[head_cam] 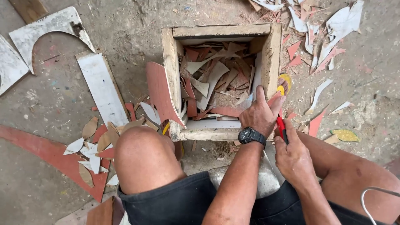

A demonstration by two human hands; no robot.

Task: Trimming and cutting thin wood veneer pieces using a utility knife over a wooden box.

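An open wooden box frame [171, 62] lies on the floor in front of my knees, filled with several brown, white and red laminate scraps [214, 81]. My left hand [260, 112], with a black wristwatch [251, 136], presses on the box's right wall near its front corner. My right hand [293, 156] grips a red-handled cutter [282, 126] whose tip meets that same wall just beside my left thumb. A curved reddish laminate piece [160, 91] leans against the box's left wall.
White board offcuts [102, 85] lie to the left. A pile of laminate chips [93, 143] sits by my left knee [139, 156], more scraps [325, 37] at the upper right. A yellow-green piece [345, 135] lies at right. A grey cable [373, 196] curves over my right thigh.
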